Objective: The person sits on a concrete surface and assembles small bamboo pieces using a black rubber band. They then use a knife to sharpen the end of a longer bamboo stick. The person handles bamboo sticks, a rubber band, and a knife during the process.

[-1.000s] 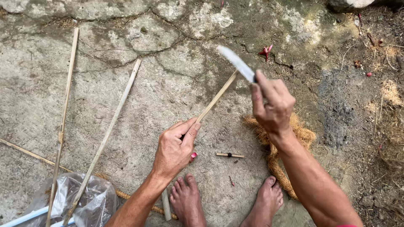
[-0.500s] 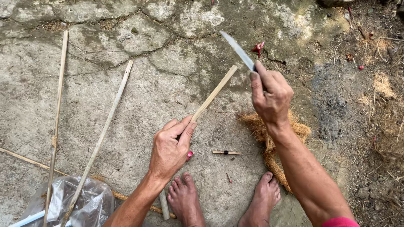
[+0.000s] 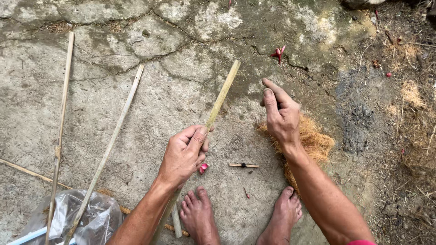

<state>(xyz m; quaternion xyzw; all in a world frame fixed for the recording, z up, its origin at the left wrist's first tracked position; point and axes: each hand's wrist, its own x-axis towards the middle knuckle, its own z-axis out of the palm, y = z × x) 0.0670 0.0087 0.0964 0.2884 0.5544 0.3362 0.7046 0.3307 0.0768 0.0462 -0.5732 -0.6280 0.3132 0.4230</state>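
Cracked, weathered concrete (image 3: 136, 113) spreads below me, giving way to dirt and dry litter on the right. My left hand (image 3: 184, 154) is clamped around a bamboo strip (image 3: 222, 95), thumb pressed along it; the strip's long axis runs from beside my left foot (image 3: 200, 218) up and to the right, its free end pointing away from me. My right hand (image 3: 279, 115) is closed around a knife (image 3: 255, 63), seen edge-on as a thin dark line rising from my forefinger, just right of the strip's upper part and apart from it. Behind that wrist lies a clump of brown fibre (image 3: 313, 140). Two more bamboo strips (image 3: 109, 145) lie well to the left, and a crumpled clear plastic bag (image 3: 86, 218) sits at the lower left, with no label I can make out.
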